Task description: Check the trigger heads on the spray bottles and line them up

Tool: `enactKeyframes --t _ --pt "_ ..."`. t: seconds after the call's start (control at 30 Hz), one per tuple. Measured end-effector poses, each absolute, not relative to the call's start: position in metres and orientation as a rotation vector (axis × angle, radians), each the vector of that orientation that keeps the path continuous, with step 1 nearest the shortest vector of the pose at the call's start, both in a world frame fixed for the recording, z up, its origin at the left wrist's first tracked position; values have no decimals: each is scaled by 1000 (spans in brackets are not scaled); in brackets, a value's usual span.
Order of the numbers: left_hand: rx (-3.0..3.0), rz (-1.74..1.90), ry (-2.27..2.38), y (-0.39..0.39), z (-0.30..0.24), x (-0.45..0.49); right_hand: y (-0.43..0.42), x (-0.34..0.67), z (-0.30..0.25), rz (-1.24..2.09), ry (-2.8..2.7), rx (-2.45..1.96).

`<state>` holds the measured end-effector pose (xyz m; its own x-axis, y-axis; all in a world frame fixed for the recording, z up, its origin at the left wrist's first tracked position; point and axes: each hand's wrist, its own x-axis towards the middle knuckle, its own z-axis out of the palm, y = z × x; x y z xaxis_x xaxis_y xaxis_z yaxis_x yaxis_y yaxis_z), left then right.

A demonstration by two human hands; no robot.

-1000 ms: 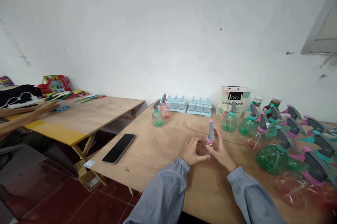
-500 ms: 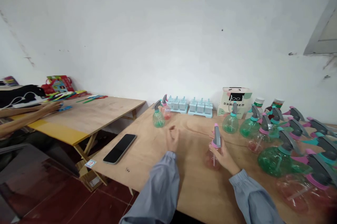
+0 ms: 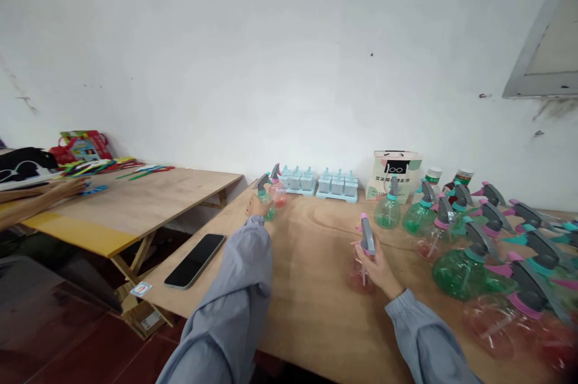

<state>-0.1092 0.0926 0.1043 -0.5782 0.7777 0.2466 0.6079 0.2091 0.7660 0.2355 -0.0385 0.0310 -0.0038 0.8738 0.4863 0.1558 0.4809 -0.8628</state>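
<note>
In the head view my right hand (image 3: 374, 260) is closed around the neck of a pink spray bottle (image 3: 360, 275) with a grey and pink trigger head. That bottle stands upright over the middle right of the table. Farther off, to the left, my left hand (image 3: 257, 206) is at a green spray bottle (image 3: 271, 210), its fingers curled about the near left side. The hand hides part of that bottle, and its fingertips are hard to make out. Just behind it stands another pink spray bottle (image 3: 279, 196).
Several green and pink spray bottles (image 3: 460, 272) crowd the right side. Two pale blue ice-pop molds (image 3: 337, 186) and a printed paper bag (image 3: 392, 176) stand by the wall. A phone (image 3: 195, 260) lies at left. Another person's hand (image 3: 67, 188) rests over the neighbouring table (image 3: 135, 209).
My left hand has moved forward and left from bare tabletop to the green spray bottle. My right hand keeps its hold on the pink one. The view has turned slightly right.
</note>
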Motion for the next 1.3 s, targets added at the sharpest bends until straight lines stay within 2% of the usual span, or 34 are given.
enactKeyframes --t 0.3,0.47,0.57,0.73,1.3 --pt "1604 1228 2258 52 68 -51 -19 242 45 720 -1334 -926" --pt "1675 1550 1852 28 27 1 -13 244 65 976 -1221 -915" --pt "1680 1589 1644 18 9 22 -15 243 83 1160 -1218 -821" --pt "1785 1519 1651 6 5 31 -21 237 94 1285 -1185 -759" --pt "1773 1460 1813 13 -5 23 -21 233 65 1454 -1085 -613"
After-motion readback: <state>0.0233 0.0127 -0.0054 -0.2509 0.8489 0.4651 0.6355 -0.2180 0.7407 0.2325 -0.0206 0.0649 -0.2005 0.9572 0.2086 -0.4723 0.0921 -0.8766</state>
